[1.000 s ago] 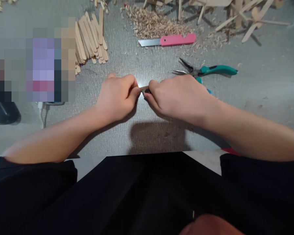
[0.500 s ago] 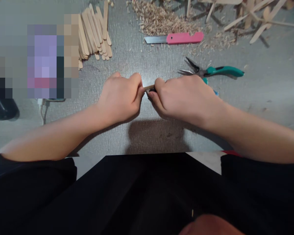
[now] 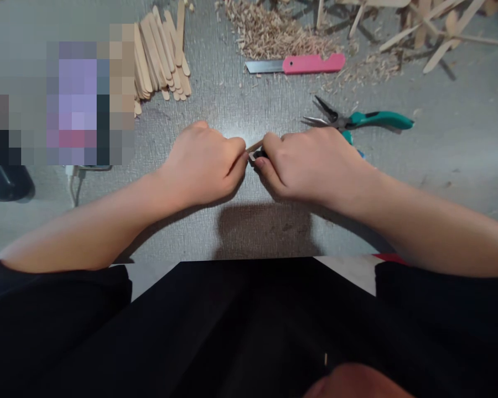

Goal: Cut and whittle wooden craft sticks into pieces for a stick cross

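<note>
Between my two hands runs a thin wooden stick (image 3: 255, 146), mostly covered by the fingers. My left hand (image 3: 207, 163) is closed on its left end, knuckles up. My right hand (image 3: 311, 160) is wrapped round a cutter knife whose short blade tip (image 3: 252, 157) and dark front show beside the thumb, against the stick. A bit of blue (image 3: 361, 154) shows behind the right hand, perhaps the knife's end. Most of the knife is hidden in the palm. Just beyond my right hand lie green-handled pliers (image 3: 377, 119) with spread jaws.
A pink-handled knife (image 3: 313, 63) lies beside a heap of wood shavings (image 3: 274, 33). Several craft sticks (image 3: 161, 52) are piled at the back left. Joined sticks (image 3: 434, 33) stand at the back right. A dark mouse-like object (image 3: 8, 182) and a white cable (image 3: 71, 185) are at left.
My left hand has shifted slightly right, closer to my right hand. The stick between them is tilted a little more, and the blade tip now sits near the left thumb.
</note>
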Motion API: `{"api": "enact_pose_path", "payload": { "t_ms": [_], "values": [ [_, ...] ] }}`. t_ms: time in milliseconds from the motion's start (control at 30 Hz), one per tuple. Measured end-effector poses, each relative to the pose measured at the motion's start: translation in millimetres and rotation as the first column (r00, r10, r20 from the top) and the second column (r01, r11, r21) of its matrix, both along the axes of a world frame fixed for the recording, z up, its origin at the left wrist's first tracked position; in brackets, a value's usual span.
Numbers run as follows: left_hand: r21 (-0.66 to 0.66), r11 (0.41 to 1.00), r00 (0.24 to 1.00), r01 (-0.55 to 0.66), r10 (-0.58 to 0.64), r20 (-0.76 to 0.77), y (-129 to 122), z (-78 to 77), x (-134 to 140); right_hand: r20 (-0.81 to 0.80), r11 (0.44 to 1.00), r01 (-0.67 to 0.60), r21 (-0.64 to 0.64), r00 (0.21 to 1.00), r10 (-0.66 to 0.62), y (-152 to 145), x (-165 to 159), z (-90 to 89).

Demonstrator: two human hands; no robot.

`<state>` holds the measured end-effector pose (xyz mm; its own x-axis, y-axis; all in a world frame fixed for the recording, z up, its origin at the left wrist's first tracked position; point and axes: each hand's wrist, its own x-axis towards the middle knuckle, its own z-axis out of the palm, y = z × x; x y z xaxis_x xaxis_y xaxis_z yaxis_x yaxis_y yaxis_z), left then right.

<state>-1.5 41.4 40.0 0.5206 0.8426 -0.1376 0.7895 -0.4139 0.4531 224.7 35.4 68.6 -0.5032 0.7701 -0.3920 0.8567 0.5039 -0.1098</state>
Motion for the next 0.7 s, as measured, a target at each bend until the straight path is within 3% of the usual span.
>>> {"api": "enact_pose_path", "payload": {
  "t_ms": [200,367,500,700],
  "values": [
    [0.033,0.999,0.999,0.037,-0.036,-0.034,4.3,-1.8,-3.3,-0.025,1.000,0.004,-0.004,1.000,-0.004,0.4,0.3,1.0],
    [0.054,0.992,0.994,0.112,-0.112,-0.012,9.9,-12.9,-6.8,-0.025,0.999,-0.039,0.005,0.999,0.039,0.7,1.1,0.2],
    [0.139,0.980,0.989,0.144,-0.149,0.024,12.2,-24.6,-10.7,-0.020,0.998,-0.048,0.027,0.999,0.049,-1.0,0.2,-3.4],
    [0.286,0.931,0.974,0.225,-0.217,-0.060,10.2,-32.4,-13.0,-0.047,0.999,-0.016,0.038,0.999,0.018,-4.4,-3.9,-5.7]
  ]
}}
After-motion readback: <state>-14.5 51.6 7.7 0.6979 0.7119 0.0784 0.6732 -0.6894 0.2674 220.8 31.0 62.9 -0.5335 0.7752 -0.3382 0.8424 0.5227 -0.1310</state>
